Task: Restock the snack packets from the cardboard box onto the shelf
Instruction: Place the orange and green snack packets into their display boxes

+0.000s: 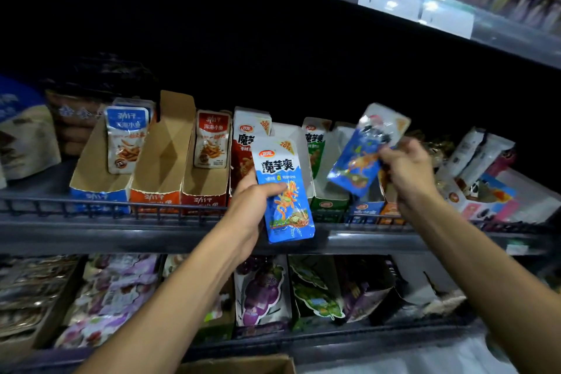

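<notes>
My left hand (253, 209) grips a blue snack packet (283, 191) upright in front of the shelf rail (121, 209). My right hand (408, 170) holds a second blue packet (364, 149), tilted, above a blue display carton (365, 206) on the middle shelf. Only a brown corner of the cardboard box (243, 366) peeks in at the bottom edge.
The middle shelf carries open display cartons: blue (100, 191), orange (158, 191), red (206, 188) and green (326, 197), some holding packets. Pouches (479, 155) stand at the right. A lower shelf (261, 291) is packed with purple and green snacks. An upper shelf edge (425, 6) overhangs.
</notes>
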Available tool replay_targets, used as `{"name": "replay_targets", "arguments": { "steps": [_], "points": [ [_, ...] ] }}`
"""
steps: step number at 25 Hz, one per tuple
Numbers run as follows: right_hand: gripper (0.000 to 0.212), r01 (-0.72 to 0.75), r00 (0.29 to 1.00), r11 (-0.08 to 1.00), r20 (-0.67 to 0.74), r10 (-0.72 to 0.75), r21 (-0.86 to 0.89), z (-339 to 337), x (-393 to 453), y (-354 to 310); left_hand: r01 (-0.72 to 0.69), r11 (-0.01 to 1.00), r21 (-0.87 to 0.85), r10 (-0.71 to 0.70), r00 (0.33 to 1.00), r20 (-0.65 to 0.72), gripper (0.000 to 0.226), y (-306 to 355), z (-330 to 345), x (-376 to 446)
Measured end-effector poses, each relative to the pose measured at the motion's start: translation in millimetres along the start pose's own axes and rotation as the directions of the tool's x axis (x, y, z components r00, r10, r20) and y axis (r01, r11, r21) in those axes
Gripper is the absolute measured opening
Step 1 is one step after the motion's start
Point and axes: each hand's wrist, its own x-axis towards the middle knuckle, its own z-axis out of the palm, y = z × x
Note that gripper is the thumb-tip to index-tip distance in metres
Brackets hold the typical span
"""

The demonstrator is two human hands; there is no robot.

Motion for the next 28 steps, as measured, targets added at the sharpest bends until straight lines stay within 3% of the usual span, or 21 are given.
{"name": "replay_targets", "arguments": {
  "steps": [3,6,8,12,15,17,19,20,23,25,28],
  "points": [
    [0.014,0.106,0.992,0.991,-0.055,-0.11,-0.08,-25.3,23.9,2.3,0.011,1.0,-0.001,-0.011,1.0,-0.02,0.025,-0.8,-2.4,2.6],
    [0.013,0.077,0.997,0.953,0.017,-0.076,-0.293,-29.4,32.5,18.9,0.017,1.0,0.005,-0.017,1.0,-0.022,0.027,-3.0,-3.1,4.0],
    [0.008,0.095,0.995,0.874,0.055,-0.078,-0.477,-24.0,30.3,29.4,0.015,1.0,0.02,-0.014,1.0,-0.022,0.028,-4.5,-2.5,4.9],
    [0.023,0.143,0.987,0.65,0.059,-0.149,-0.746,-19.6,33.0,52.6,0.013,0.999,0.046,-0.013,1.0,-0.016,0.026,-6.4,-2.0,5.2],
    [0.033,-0.028,0.98,0.739,-0.166,-0.114,-0.673,-20.3,32.8,58.6,0.003,0.998,0.056,-0.003,1.0,0.008,0.028,-5.8,-3.5,5.2],
    [0.031,0.061,0.954,0.795,-0.198,-0.223,-0.604,-17.6,18.5,51.9,-0.021,0.997,0.069,0.019,1.0,0.021,0.029,-4.8,-3.4,5.1],
    [0.017,0.217,0.965,0.867,-0.033,-0.259,-0.448,-7.2,-8.9,38.7,-0.057,0.996,0.073,0.055,0.998,0.031,0.029,-4.9,-1.0,4.4],
    [0.015,0.23,0.973,0.913,0.094,-0.21,-0.336,2.3,-24.7,30.0,-0.079,0.994,0.079,0.077,0.997,0.031,0.031,-5.3,0.8,3.2],
    [0.031,0.046,0.886,0.974,0.46,0.063,-0.222,29.5,-51.1,15.8,-0.133,0.984,0.119,0.13,0.991,0.036,0.036,-9.7,6.1,-1.0],
    [0.029,-0.064,0.85,0.982,0.505,0.148,-0.18,40.1,-57.3,15.3,-0.135,0.981,0.139,0.129,0.991,0.046,0.036,-11.7,7.2,-4.0],
    [0.014,-0.138,0.883,0.988,0.444,0.156,-0.073,37.9,-51.5,13.1,-0.077,0.992,0.095,0.072,0.995,0.064,0.033,-9.2,4.1,-4.6]
  ]
}}
